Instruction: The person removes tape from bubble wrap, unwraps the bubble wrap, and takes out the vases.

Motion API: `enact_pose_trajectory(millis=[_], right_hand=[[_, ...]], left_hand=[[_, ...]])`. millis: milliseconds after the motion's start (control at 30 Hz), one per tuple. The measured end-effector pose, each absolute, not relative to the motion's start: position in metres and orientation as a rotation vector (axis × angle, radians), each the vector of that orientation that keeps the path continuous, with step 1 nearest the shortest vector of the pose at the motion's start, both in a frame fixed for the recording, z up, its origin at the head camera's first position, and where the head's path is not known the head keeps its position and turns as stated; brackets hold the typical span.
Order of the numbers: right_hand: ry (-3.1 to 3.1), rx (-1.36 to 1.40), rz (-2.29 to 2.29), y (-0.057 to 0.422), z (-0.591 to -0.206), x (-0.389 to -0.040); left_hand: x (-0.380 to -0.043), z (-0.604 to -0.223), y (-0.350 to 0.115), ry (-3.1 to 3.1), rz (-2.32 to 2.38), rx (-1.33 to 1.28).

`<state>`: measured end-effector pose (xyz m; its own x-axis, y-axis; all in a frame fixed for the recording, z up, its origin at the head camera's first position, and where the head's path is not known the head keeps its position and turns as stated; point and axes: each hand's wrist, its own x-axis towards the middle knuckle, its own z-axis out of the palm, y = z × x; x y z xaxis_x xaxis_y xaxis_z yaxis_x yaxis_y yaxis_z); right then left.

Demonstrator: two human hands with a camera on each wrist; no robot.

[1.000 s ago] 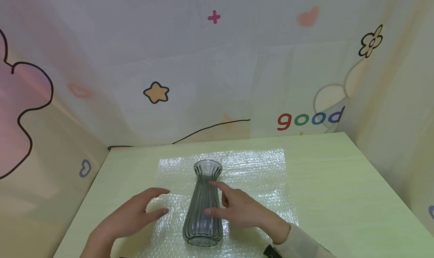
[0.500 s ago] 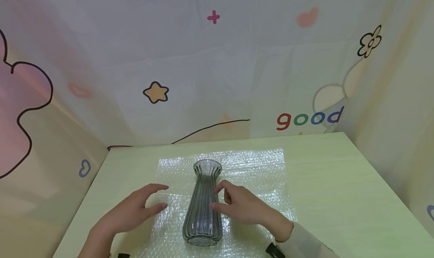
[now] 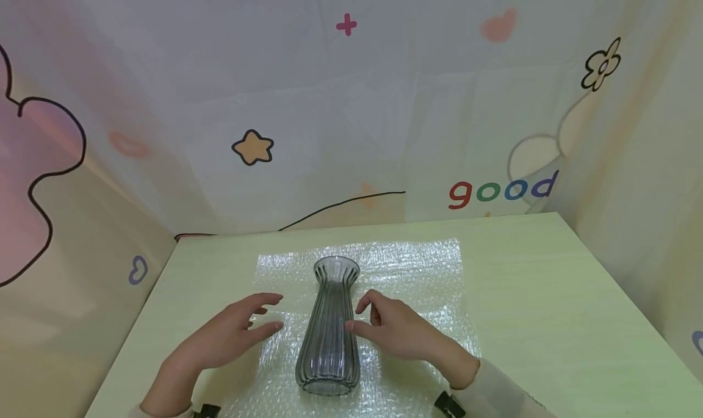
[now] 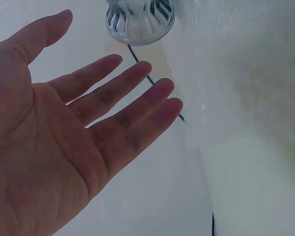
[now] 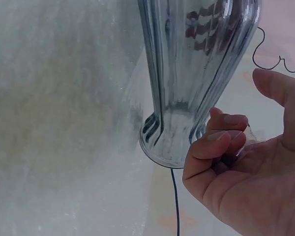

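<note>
A ribbed, grey-tinted glass vase [image 3: 328,338] lies on a sheet of bubble wrap [image 3: 412,277], its flared mouth toward the back wall and its base toward me. My left hand [image 3: 227,332] hovers to the left of it, apart from the glass. Its palm and spread fingers [image 4: 132,113] show bare in the left wrist view. On the other side is my right hand [image 3: 398,329], with the thumb tip overlapping the vase's edge in the head view. The right wrist view shows its fingers [image 5: 211,147] loosely bent beside the vase neck, with the thumb held apart.
A pale green table [image 3: 549,296] extends past the wrap on both sides. Behind and beside it hang printed cloth walls [image 3: 307,100] with a star, hearts and the word "good". Black clips [image 3: 449,404] show near both sleeves.
My right hand has drawn back rightward from over the vase to beside it, its index finger bending more. The left hand has shifted slightly right and upward, closer to the vase, which stays put.
</note>
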<state>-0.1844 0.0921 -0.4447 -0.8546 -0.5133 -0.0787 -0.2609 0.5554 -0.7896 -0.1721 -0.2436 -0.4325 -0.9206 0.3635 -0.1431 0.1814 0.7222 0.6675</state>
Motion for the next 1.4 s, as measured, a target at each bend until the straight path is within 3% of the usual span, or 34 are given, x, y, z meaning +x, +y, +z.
enact_pose_trajectory(millis=[400,900,1400], right_hand=[[2.449,-0.390,-1.144,0.084,-0.459,-0.188],[2.363,-0.462,-1.136,0.072,-0.474,-0.182],[2.206,-0.441,-1.274,0.065,-0.481,-0.181]], left_hand=[[-0.192,-0.450,-0.206,2.466,1.103,0.326],[-0.198,-0.478,-0.187,2.211,1.293,0.338],[-0.197,-0.479,-0.179,2.196,1.320,0.362]])
